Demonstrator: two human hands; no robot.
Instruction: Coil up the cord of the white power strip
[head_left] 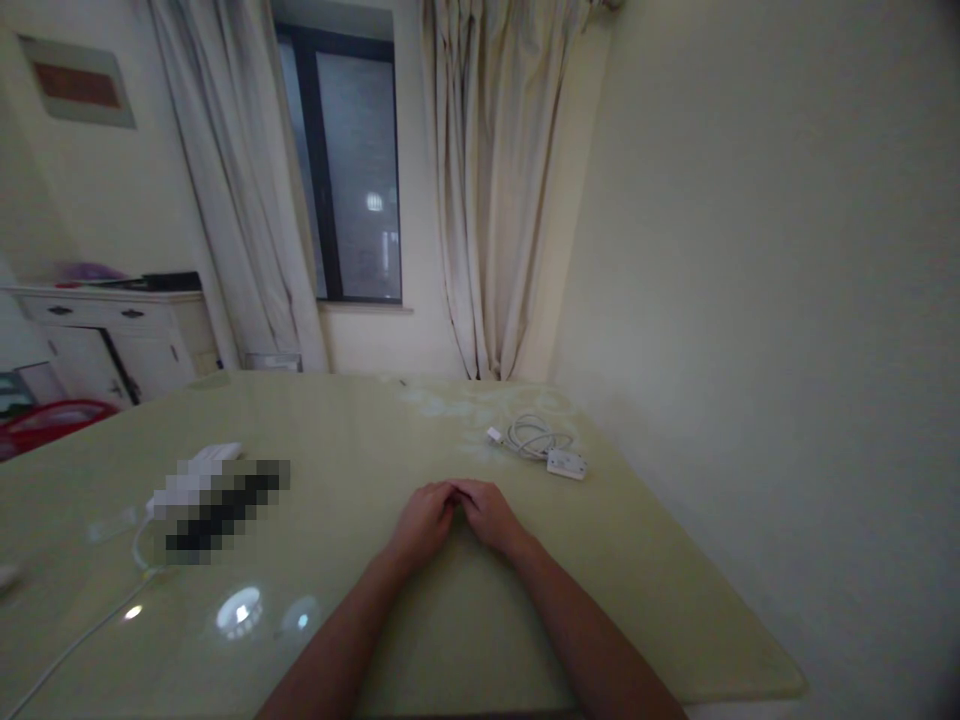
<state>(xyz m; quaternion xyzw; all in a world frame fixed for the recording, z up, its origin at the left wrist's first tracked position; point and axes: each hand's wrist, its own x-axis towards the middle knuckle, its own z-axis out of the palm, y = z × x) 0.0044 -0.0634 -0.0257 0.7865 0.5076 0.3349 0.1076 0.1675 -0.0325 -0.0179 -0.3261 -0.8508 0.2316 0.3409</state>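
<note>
My left hand (422,520) and my right hand (489,513) rest side by side on the pale green glass tabletop (352,440), fingertips touching each other. Both hands have their fingers curled under, and nothing shows inside them. A white charger with a coiled cable (541,447) lies on the table beyond my right hand, apart from it. To the left of my left hand lies a blurred-out flat object (217,505) with a white cable (82,630) running toward the table's near left edge.
A wall stands close along the table's right edge (675,520). Behind the table are a window (352,170) with light curtains (487,200), a white cabinet (112,335) at left and a red tub (45,420) low beside it.
</note>
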